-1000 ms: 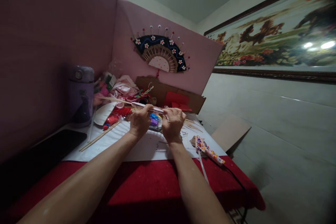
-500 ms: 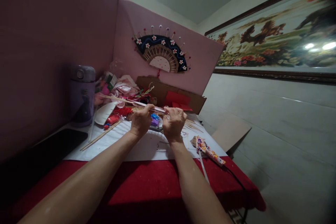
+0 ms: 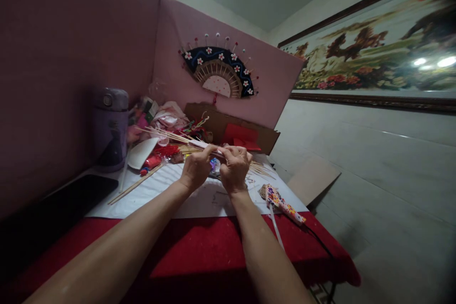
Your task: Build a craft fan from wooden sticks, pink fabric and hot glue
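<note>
the step in hand looks like working a pale strip [image 3: 198,144] with thin sticks [image 3: 171,134] fanning out past its end, left of both grips. the left grip [image 3: 197,169] is narrow, pinching the strip; the right grip [image 3: 235,167], just beside it, closes on the other end, largely hidden by its fingers. the next move seems to call for steady, even pressure. below the grips, a white sheet [image 3: 206,204] covers part of the red-clothed desk [image 3: 206,247]. right of them lies a flower-patterned tool [image 3: 285,205]; well left stands a purple bottle [image 3: 110,130]. beyond, a decorated fan [image 3: 218,60] shows against a pink panel [image 3: 169,57].
</note>
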`<action>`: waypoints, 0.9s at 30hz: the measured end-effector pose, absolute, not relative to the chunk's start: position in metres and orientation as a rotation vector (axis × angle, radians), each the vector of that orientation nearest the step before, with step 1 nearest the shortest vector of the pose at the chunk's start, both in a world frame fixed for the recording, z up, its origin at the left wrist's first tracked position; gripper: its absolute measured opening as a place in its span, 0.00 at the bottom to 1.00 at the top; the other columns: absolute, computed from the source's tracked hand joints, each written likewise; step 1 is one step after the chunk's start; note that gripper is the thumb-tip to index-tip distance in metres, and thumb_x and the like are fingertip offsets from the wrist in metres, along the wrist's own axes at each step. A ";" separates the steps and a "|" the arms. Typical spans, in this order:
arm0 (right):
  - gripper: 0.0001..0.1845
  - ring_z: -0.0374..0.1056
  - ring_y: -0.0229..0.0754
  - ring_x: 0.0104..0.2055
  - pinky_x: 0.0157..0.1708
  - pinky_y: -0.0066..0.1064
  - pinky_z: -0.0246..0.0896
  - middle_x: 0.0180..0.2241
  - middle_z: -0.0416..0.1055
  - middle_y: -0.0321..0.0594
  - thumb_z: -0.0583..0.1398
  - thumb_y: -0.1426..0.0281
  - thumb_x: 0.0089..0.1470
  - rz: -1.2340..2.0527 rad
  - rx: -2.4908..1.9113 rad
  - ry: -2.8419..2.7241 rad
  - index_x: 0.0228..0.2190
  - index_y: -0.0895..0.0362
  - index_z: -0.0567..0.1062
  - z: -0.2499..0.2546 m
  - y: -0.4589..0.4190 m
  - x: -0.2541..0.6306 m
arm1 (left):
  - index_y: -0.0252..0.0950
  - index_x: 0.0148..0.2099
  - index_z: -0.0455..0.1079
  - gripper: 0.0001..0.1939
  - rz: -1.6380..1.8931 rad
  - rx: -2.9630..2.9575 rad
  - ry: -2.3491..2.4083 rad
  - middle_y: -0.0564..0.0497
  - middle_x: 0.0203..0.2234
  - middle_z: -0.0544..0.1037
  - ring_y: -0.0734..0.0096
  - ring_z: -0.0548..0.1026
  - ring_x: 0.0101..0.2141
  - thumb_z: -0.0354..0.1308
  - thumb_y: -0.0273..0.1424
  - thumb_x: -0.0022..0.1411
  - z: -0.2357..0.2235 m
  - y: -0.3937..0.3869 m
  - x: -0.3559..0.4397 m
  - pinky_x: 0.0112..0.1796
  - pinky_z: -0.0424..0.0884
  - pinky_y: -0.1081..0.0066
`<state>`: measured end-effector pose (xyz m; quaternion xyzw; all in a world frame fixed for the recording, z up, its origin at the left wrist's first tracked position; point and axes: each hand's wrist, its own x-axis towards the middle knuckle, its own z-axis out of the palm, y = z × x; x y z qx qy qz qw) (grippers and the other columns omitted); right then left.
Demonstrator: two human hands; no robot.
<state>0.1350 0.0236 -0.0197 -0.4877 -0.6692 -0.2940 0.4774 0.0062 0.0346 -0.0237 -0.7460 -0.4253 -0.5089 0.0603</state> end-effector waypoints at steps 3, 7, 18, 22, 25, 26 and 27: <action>0.17 0.60 0.45 0.43 0.44 0.38 0.44 0.39 0.77 0.33 0.60 0.79 0.50 -0.723 -1.200 -1.570 0.39 0.48 0.78 -0.022 0.027 0.137 | 0.38 0.51 0.69 0.16 -1.509 -2.238 -1.349 0.47 0.28 0.81 0.61 0.79 0.31 0.50 0.27 0.62 -0.021 0.032 0.008 0.32 0.68 0.70; 0.15 0.60 0.45 0.42 0.44 0.38 0.44 0.39 0.77 0.34 0.61 0.77 0.52 -0.734 -1.207 -1.518 0.38 0.48 0.78 -0.024 0.033 0.142 | 0.37 0.55 0.67 0.20 -1.707 -2.128 -1.462 0.47 0.26 0.80 0.58 0.79 0.31 0.55 0.31 0.60 -0.017 0.035 0.000 0.32 0.68 0.69; 0.06 0.61 0.45 0.44 0.46 0.38 0.45 0.39 0.77 0.34 0.61 0.68 0.56 -0.724 -1.172 -1.495 0.37 0.49 0.77 -0.021 0.038 0.150 | 0.40 0.47 0.69 0.15 -2.321 -2.234 -1.258 0.53 0.28 0.80 0.67 0.79 0.27 0.57 0.32 0.56 -0.019 0.058 -0.010 0.25 0.69 0.74; 0.08 0.60 0.46 0.45 0.47 0.39 0.46 0.39 0.76 0.36 0.62 0.65 0.55 -0.762 -1.180 -1.504 0.38 0.50 0.77 -0.019 0.036 0.151 | 0.38 0.40 0.69 0.09 -2.351 -2.294 -1.240 0.54 0.25 0.79 0.69 0.77 0.21 0.57 0.32 0.55 -0.017 0.053 -0.010 0.22 0.67 0.75; 0.12 0.60 0.48 0.46 0.48 0.41 0.45 0.41 0.76 0.36 0.63 0.67 0.53 -0.783 -1.186 -1.533 0.41 0.50 0.76 -0.017 0.031 0.146 | 0.38 0.38 0.68 0.07 -2.282 -2.340 -1.232 0.54 0.22 0.78 0.69 0.76 0.20 0.56 0.31 0.56 -0.017 0.048 -0.006 0.21 0.66 0.76; 0.13 0.59 0.48 0.46 0.49 0.41 0.45 0.41 0.76 0.36 0.63 0.69 0.53 -0.787 -1.176 -1.554 0.42 0.49 0.76 -0.017 0.029 0.144 | 0.38 0.38 0.68 0.06 -2.246 -2.356 -1.221 0.54 0.22 0.78 0.70 0.76 0.20 0.56 0.31 0.56 -0.018 0.047 -0.005 0.20 0.66 0.76; 0.14 0.59 0.47 0.46 0.49 0.41 0.45 0.41 0.76 0.35 0.63 0.70 0.52 -0.790 -1.161 -1.579 0.42 0.48 0.76 -0.017 0.026 0.142 | 0.38 0.37 0.68 0.05 -2.211 -2.371 -1.201 0.54 0.22 0.77 0.70 0.76 0.20 0.56 0.30 0.56 -0.019 0.046 -0.004 0.20 0.65 0.76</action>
